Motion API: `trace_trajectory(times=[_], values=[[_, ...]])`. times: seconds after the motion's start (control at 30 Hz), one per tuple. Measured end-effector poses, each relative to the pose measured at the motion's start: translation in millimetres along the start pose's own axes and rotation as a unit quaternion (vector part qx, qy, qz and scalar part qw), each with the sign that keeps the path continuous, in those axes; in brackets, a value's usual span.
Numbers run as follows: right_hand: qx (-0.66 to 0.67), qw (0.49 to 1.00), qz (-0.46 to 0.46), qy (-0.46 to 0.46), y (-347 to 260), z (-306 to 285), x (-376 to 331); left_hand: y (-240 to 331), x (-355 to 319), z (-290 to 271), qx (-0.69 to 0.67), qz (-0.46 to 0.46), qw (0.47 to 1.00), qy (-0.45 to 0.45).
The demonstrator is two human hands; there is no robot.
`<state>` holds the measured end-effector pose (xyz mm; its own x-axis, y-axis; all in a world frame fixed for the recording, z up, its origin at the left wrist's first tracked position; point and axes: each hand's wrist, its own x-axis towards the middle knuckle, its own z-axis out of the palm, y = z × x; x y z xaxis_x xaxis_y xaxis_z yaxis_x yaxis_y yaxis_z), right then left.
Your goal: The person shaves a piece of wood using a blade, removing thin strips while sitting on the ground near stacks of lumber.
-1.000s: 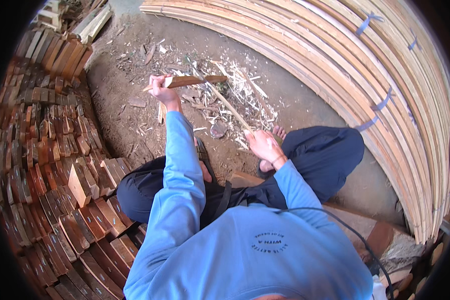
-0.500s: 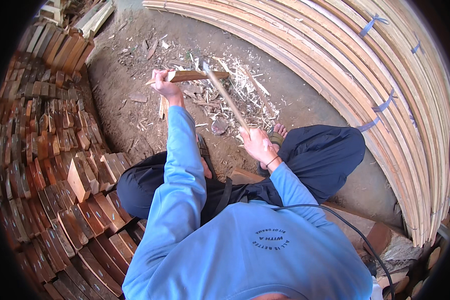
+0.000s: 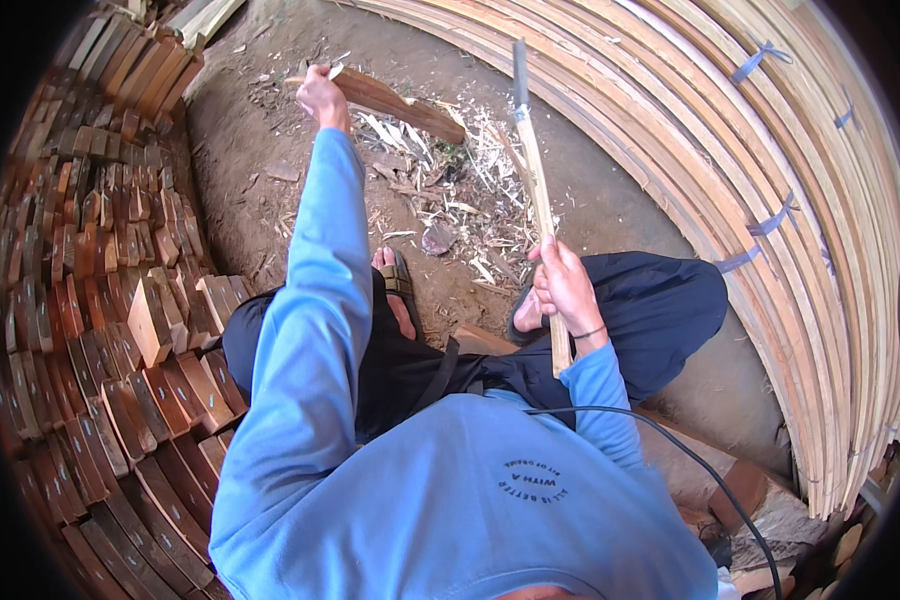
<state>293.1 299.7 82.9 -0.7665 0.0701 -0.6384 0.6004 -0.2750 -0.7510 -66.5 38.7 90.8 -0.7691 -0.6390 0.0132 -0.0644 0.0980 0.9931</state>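
Note:
My left hand (image 3: pixel 323 98) is stretched far forward, fingers wrapped round one end of a brown wooden piece (image 3: pixel 395 103). This piece slants down to the right, its other end over the pale shavings. Pale cut wood shows near my fingers. In my right hand (image 3: pixel 567 290), by my right knee, is a long-handled chopping knife (image 3: pixel 540 190). Its pale wooden handle runs on past my wrist, and its narrow grey blade points away from me, apart from the wooden piece. The blade's full shape cannot be made out from this angle.
Stacked short wooden blocks (image 3: pixel 160 400) fill the left side. Long pale strips (image 3: pixel 660 110), bundled with blue ties, curve along the right. Wood shavings (image 3: pixel 490 170) and bark litter the dirt floor between my sandalled feet and beyond. A black cable (image 3: pixel 690 450) crosses my right side.
The chopping knife has come off the wooden piece and swung up and right, with my right hand also shifting right. My left hand has moved farther forward, and the wooden piece now slants downward.

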Motion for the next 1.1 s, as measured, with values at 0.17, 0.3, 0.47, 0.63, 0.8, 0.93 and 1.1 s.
trace_trajectory(times=[0.17,0.3,0.47,0.63,0.8,0.93,1.1], values=[[0.005,1.000,0.014,-0.012,0,-14,-26,-13,48,27,0.027,0.019,0.999,-0.039],[-0.013,1.000,0.005,-0.018,8,-22,-38,-41,78,24,-0.041,0.040,0.991,-0.122],[0.023,0.998,0.052,-0.030,16,-32,-38,-66,91,-11,-0.331,-0.054,0.913,-0.230],[0.059,0.996,0.063,-0.009,17,-37,-27,-63,75,-56,-0.327,-0.154,0.897,-0.255],[0.065,0.996,0.062,-0.012,15,-30,-18,-56,76,-77,-0.149,-0.110,0.951,-0.246],[0.043,0.996,0.071,-0.030,16,-22,-14,-22,41,-59,-0.067,0.009,0.969,-0.236],[0.026,0.997,0.056,-0.036,18,-14,-8,11,7,-31,-0.039,0.101,0.929,-0.353]])
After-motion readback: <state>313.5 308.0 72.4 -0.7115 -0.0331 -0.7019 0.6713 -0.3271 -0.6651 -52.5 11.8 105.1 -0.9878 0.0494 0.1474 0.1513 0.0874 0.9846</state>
